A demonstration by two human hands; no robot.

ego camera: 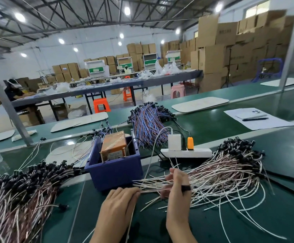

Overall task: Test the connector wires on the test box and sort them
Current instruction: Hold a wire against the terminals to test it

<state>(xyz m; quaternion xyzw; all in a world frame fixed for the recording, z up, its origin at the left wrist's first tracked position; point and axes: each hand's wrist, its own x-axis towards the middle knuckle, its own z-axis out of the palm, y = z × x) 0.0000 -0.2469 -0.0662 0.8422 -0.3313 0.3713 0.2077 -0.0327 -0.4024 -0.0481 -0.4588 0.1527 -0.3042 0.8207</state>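
Note:
An orange-brown test box (114, 148) stands inside a blue plastic bin (114, 170) on the green bench, with two brass pins at its front. A big pile of white-and-brown connector wires with black plugs (230, 165) lies to the right, its bare ends fanned toward the bin. My right hand (176, 186) reaches into those ends and pinches a few wires. My left hand (120, 201) sits just in front of the bin, fingers curled round the ends of the same wires. A second pile of like wires (20, 186) lies at the left.
A white power strip (186, 152) with a white charger and an orange plug lies behind the right pile. A heap of blue-and-red wires (149, 120) sits behind the bin. Papers, a phone and a pen (254, 118) lie far right. A metal post (11, 109) rises at the left.

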